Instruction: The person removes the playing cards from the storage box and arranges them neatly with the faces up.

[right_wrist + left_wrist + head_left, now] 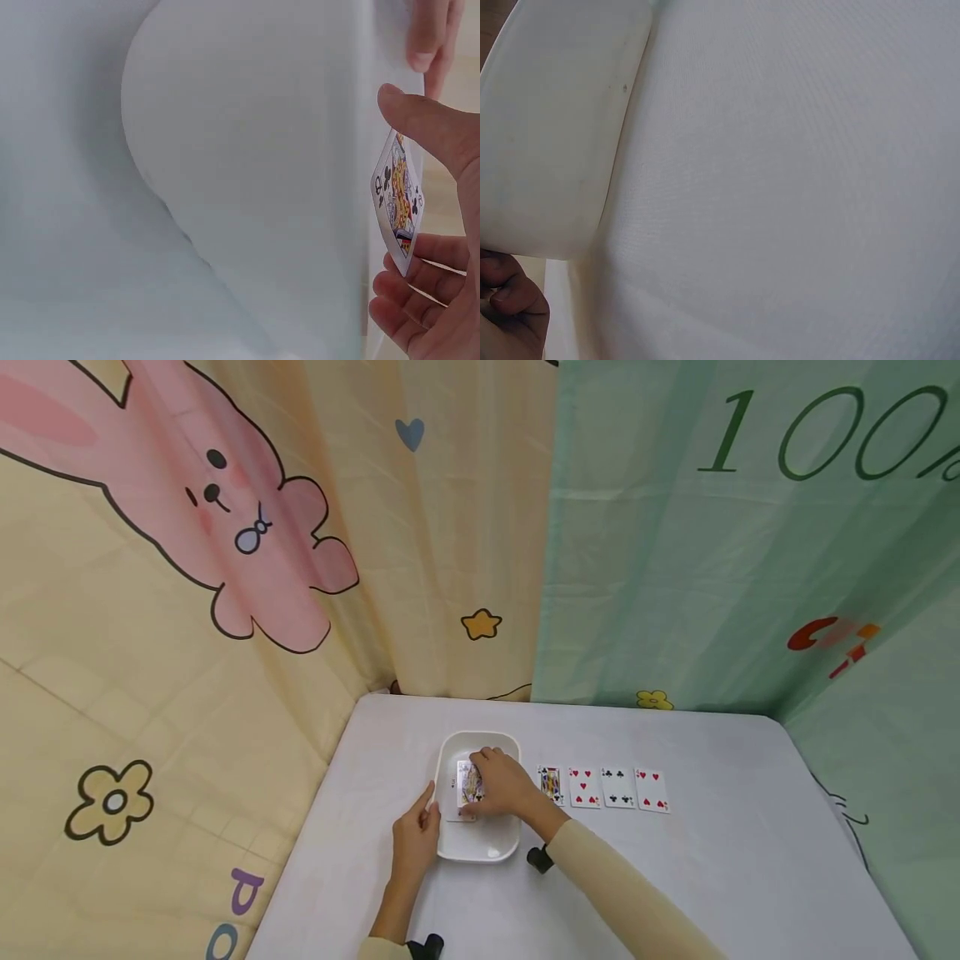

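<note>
A white tray [483,843] with rounded corners stands on the table, and my left hand [416,839] grips its left side. In the left wrist view, curled fingers [516,292] show beside the outer wall of the tray. Over the tray, my right hand [510,787] holds a queen of clubs [397,202] by opposite edges, between the thumb and the fingertips. Under that card, in the head view, the edge of another white card [453,797] shows inside the tray. The right hand covers part of the tray's inside.
Right of the tray lies a row of face-up playing cards: a face card [551,783], a heart card [584,787], a club card [618,787] and another heart card [652,790]. Printed curtains [465,527] hang behind the white table [750,860].
</note>
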A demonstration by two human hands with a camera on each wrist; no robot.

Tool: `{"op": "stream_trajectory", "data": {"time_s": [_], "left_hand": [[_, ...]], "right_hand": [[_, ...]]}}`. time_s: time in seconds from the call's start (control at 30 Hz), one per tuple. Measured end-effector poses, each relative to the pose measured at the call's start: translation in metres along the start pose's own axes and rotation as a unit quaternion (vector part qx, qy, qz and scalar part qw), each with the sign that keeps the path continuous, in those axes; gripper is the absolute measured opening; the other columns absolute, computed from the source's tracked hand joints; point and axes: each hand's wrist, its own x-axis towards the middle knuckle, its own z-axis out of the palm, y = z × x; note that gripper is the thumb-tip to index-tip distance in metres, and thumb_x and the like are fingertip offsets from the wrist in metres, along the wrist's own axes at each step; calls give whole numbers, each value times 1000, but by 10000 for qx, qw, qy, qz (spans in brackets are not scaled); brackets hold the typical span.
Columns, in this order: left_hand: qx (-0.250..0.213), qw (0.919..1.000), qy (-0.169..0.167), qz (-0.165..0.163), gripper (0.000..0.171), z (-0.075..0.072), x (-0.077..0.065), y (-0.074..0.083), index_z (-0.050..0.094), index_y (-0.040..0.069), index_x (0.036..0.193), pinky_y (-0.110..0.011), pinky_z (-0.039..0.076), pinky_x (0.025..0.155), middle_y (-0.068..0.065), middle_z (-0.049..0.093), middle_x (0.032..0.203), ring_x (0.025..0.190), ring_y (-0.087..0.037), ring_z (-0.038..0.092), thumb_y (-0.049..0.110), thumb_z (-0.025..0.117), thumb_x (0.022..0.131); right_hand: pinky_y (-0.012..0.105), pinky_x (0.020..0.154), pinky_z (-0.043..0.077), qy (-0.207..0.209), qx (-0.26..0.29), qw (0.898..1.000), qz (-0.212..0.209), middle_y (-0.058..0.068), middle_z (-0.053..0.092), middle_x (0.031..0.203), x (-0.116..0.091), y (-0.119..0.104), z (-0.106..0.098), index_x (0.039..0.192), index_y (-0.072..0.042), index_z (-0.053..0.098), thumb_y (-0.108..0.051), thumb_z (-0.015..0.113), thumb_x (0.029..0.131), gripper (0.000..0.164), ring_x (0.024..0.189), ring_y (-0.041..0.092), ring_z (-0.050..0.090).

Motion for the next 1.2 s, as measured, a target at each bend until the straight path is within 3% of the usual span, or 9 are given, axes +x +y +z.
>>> {"op": "stream_trajectory", "data": {"time_s": [0.27,0.6,0.93,1.2], "left_hand": [[94,9994,-52,-317,44,2,-1,2,62,15,144,-19,36,50,1,45,64,58,-9,42,10,65,100],[93,9987,-138,-483,44,2,-3,4,60,17,146,-19,37,50,-1,46,65,59,-12,44,14,63,102],[67,9986,-163,-498,44,0,-3,4,60,19,146,-20,36,50,0,46,65,58,-11,42,15,63,102],[132,9983,-162,-548,45,1,-4,5,59,19,147,-19,37,51,0,47,67,60,-11,44,14,62,102]], "right_hand": [[43,102,54,326,693,9963,380,14,56,140,-24,38,-38,146,-6,54,-62,87,71,99,118,25,59],[55,100,53,620,778,9873,1242,19,53,142,-85,124,-69,147,-6,53,-56,90,72,98,120,35,57],[65,104,46,565,383,9825,1731,28,51,143,-149,204,-75,147,-1,50,-54,90,71,101,127,46,52],[68,104,43,325,216,9787,2014,34,50,141,-189,245,-73,142,5,52,-54,91,69,102,128,51,49]]}}
